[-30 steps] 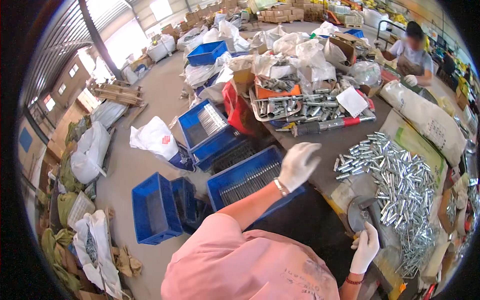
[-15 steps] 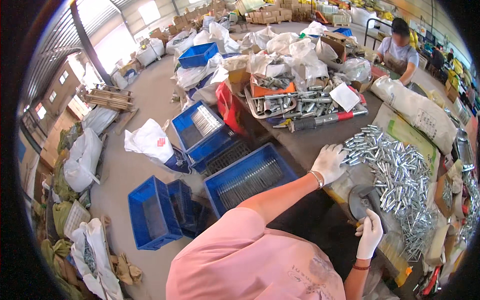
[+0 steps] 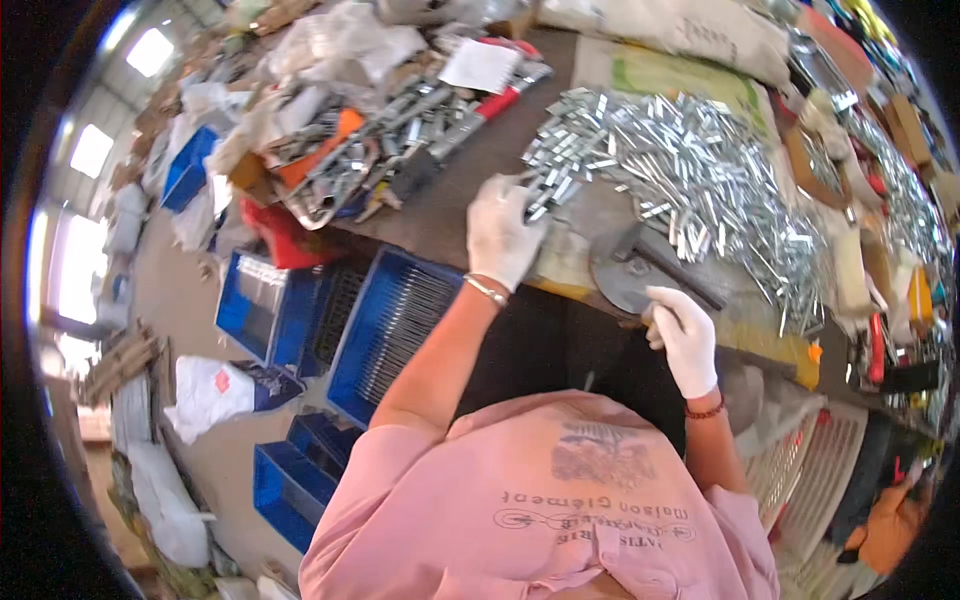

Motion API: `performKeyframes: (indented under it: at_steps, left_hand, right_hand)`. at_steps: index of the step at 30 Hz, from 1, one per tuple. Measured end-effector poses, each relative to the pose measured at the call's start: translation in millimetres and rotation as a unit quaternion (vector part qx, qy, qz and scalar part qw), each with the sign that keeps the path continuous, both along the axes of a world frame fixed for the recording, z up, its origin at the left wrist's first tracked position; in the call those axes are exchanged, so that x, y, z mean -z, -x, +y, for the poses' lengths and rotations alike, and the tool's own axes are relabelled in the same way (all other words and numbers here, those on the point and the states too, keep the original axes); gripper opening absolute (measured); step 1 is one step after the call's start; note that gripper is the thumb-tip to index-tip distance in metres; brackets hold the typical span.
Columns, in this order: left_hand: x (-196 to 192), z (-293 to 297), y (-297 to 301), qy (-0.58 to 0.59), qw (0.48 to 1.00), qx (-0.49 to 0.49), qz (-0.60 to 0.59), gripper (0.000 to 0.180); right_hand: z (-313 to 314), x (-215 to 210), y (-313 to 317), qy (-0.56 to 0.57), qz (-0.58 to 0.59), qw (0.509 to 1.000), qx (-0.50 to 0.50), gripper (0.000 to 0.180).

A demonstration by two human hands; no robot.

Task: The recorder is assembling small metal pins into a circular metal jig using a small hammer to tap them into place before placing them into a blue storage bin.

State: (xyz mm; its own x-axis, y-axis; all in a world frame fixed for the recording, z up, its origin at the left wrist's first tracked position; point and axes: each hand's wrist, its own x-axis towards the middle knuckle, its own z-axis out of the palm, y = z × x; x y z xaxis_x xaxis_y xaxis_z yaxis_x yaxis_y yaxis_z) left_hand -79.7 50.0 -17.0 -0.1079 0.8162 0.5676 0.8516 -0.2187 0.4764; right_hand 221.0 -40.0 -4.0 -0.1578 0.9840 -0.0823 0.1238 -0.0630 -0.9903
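My left hand (image 3: 502,232), in a white glove, is at the left edge of a big heap of shiny metal sleeves (image 3: 690,165) on the worktable. Its fingers bend down beside a few sleeves, and the tips are hidden; what they grip cannot be seen. My right hand (image 3: 685,340), also gloved, is raised over the table's near edge with the fingers curled in. Anything small inside it is hidden. Just beyond that hand is a round grey metal plate (image 3: 618,275) with a dark bar (image 3: 680,275) lying across it. Thin metal pins (image 3: 800,295) lie at the heap's near right end.
Blue crates (image 3: 345,345) stand low on my left, one holding rows of metal rods (image 3: 405,325). Larger tubular metal parts (image 3: 400,130) and plastic bags lie at the far left of the table. A white sack (image 3: 680,35) lies along the back. Open cartons (image 3: 815,165) stand at right.
The view has swung right and down to the table. My left hand stays at the heap's edge, its fingers now more bent. My right hand remains near the round plate, fingers curled.
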Motion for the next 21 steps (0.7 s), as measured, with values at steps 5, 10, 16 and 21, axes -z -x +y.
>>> performKeyframes:
  at_steps: [5,10,16,21]
  left_hand:
    - [12,15,-10,0.029,0.998,0.054,0.006,0.028]
    - [-14,-4,-9,0.067,0.985,0.044,0.156,0.012]
    - [-28,-10,2,0.066,0.987,0.096,0.108,0.015]
    - [-44,-20,-46,0.073,0.966,0.248,0.014,0.018]
  right_hand:
    - [-5,-5,-8,0.042,-0.026,0.998,0.029,0.026]
    - [-14,-11,-14,-0.003,-0.028,1.0,-0.006,0.025]
    - [3,-38,-72,-0.245,-0.342,0.89,0.173,0.013]
    - [46,-20,-117,-0.243,-0.549,0.769,0.22,0.005]
